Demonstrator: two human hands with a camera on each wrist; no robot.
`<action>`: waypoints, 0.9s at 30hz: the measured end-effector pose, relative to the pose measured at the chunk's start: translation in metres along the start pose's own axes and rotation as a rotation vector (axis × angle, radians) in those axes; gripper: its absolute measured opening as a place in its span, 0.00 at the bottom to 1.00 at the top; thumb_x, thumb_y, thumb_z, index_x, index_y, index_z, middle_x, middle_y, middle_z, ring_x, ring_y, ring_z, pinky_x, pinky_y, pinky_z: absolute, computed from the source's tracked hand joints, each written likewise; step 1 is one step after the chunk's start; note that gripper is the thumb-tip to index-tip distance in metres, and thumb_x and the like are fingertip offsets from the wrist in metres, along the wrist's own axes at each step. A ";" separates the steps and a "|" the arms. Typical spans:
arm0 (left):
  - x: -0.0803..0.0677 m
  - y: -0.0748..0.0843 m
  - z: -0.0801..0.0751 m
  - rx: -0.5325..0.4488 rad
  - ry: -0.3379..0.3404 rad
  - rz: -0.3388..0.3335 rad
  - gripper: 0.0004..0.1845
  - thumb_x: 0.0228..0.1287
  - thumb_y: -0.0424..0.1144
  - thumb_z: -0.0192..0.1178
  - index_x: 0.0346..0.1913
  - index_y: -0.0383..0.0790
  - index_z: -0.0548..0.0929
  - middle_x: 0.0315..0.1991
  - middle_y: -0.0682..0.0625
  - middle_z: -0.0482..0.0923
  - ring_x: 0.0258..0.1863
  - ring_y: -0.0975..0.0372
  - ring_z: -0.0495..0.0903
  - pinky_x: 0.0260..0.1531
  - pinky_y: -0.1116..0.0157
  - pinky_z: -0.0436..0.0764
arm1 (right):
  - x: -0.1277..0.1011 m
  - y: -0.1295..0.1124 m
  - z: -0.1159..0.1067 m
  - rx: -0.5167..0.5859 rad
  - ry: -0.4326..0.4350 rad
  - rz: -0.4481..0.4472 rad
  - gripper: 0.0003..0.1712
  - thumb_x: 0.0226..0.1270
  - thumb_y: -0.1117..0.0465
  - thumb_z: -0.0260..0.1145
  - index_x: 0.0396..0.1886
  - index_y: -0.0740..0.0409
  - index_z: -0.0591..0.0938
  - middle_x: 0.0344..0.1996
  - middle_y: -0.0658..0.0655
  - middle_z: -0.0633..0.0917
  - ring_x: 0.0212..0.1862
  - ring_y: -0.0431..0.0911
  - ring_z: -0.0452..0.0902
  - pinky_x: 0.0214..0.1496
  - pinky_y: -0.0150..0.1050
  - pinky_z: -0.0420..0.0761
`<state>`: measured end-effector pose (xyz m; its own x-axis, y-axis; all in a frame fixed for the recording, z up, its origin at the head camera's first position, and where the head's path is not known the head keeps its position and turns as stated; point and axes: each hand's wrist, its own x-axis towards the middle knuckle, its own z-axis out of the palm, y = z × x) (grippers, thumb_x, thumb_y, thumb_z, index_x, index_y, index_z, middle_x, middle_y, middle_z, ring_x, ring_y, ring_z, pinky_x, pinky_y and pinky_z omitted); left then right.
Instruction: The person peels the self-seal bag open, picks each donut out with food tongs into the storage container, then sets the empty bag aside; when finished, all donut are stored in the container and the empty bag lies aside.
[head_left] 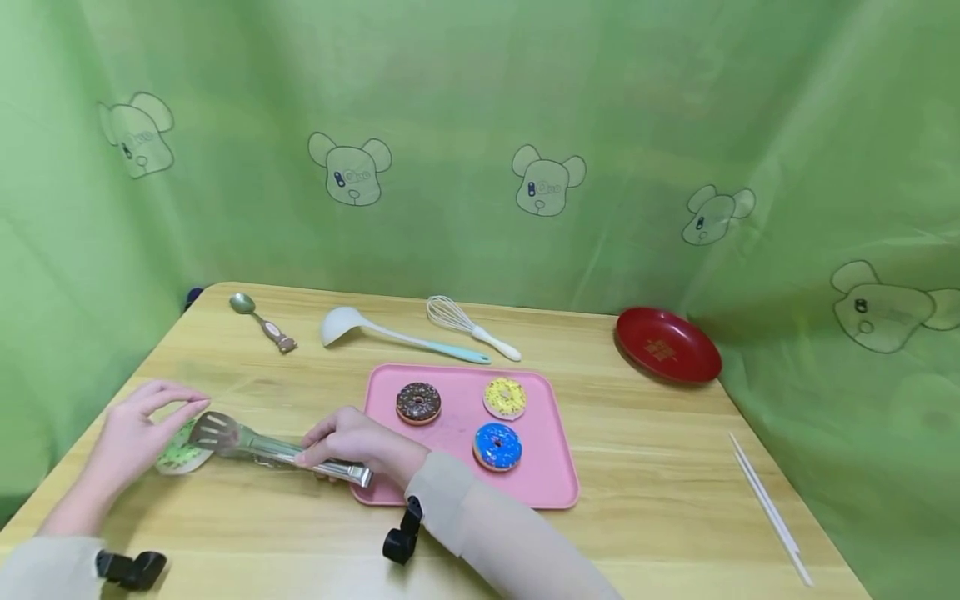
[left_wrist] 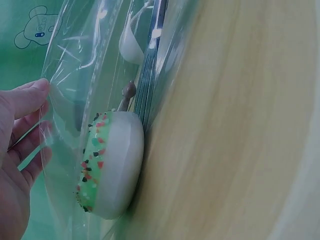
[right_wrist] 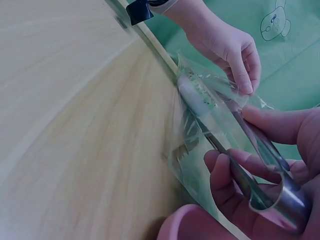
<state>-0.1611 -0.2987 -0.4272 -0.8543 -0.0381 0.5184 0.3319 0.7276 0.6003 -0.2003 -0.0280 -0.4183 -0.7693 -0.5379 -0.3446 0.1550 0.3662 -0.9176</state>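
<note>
My left hand (head_left: 135, 433) pinches the edge of a clear plastic bag (left_wrist: 67, 70) at the far left of the table. Inside it stands a green-iced donut (left_wrist: 112, 165) with red and black sprinkles, tilted on its side in the left wrist view. A pair of metal tongs (head_left: 258, 446) is gripped by my right hand (head_left: 360, 442), thumb on one arm and fingers on the other. Their slotted end reaches into the bag beside the donut; whether it touches the donut, I cannot tell.
To the right, a pink tray (head_left: 450, 492) holds a chocolate donut (head_left: 418, 403), a yellow donut (head_left: 505, 398) and a blue donut (head_left: 497, 447). Behind lie a spoon (head_left: 262, 323), a ladle (head_left: 397, 335) and a whisk (head_left: 472, 328). A red plate (head_left: 667, 346) and chopsticks (head_left: 771, 508) are far right.
</note>
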 end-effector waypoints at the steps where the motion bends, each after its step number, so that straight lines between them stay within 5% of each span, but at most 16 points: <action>1: 0.000 0.000 0.000 0.000 0.001 0.000 0.06 0.58 0.36 0.65 0.38 0.41 0.84 0.37 0.59 0.76 0.41 0.81 0.66 0.44 0.83 0.60 | 0.001 0.000 0.000 0.008 0.000 0.004 0.13 0.49 0.69 0.71 0.38 0.62 0.84 0.25 0.54 0.83 0.18 0.44 0.73 0.17 0.33 0.75; 17: 0.000 0.000 -0.001 -0.004 0.016 -0.005 0.06 0.58 0.35 0.65 0.38 0.40 0.85 0.36 0.58 0.77 0.41 0.82 0.65 0.45 0.84 0.59 | -0.001 0.001 0.002 0.111 -0.001 0.042 0.13 0.50 0.71 0.70 0.38 0.63 0.84 0.23 0.60 0.83 0.17 0.46 0.74 0.14 0.33 0.74; 27: -0.003 -0.002 -0.004 -0.017 0.052 -0.003 0.05 0.56 0.33 0.65 0.36 0.39 0.85 0.35 0.57 0.78 0.41 0.82 0.66 0.45 0.86 0.58 | -0.014 0.015 -0.028 0.085 0.012 0.001 0.16 0.49 0.71 0.70 0.41 0.63 0.84 0.26 0.59 0.84 0.20 0.45 0.77 0.18 0.35 0.78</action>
<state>-0.1577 -0.3028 -0.4268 -0.8335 -0.0766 0.5472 0.3360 0.7158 0.6121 -0.2048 0.0055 -0.4214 -0.7767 -0.5282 -0.3432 0.2073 0.3002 -0.9311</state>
